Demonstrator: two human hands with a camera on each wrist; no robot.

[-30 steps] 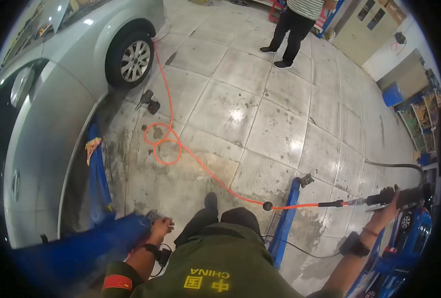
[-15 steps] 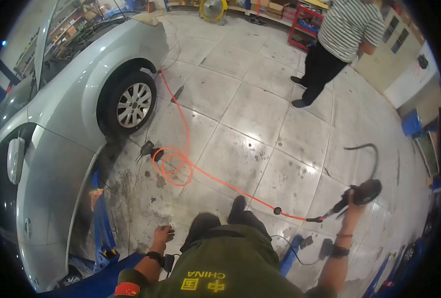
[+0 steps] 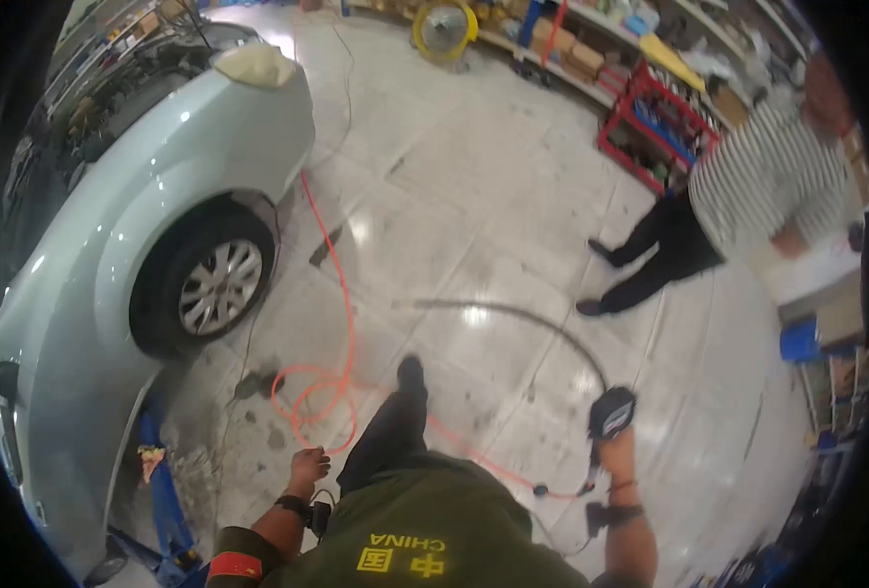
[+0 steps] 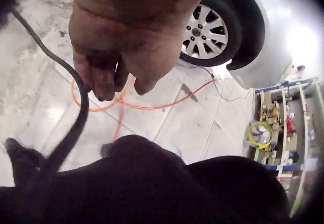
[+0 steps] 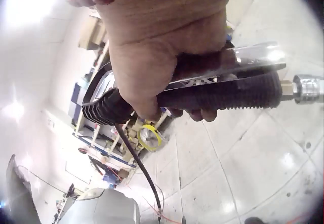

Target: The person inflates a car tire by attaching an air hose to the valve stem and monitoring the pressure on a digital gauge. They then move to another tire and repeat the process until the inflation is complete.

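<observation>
My right hand (image 3: 619, 457) grips a black tire inflator (image 3: 611, 414) by its handle. In the right wrist view the fingers wrap its ribbed black grip (image 5: 223, 95) beside a shiny metal lever (image 5: 258, 53), and a metal coupling (image 5: 308, 89) sits at the grip's end. A thin black hose (image 3: 542, 321) curves forward and left from the inflator. An orange air hose (image 3: 346, 314) runs from near the inflator to loops on the floor. My left hand (image 3: 307, 468) hangs loosely curled in front of the body, holding nothing, and overlaps the edge of those loops.
A silver car with its front wheel (image 3: 221, 287) stands at left, a blue lift arm (image 3: 167, 505) beside it. Another person (image 3: 748, 186) stands at right near a red tool cart (image 3: 655, 127). A yellow fan (image 3: 444, 29) and shelves line the back.
The view has shifted toward the car's front. My right hand has carried the inflator from the far right inward, its black hose swinging forward. The left hand has left the blue lift arm.
</observation>
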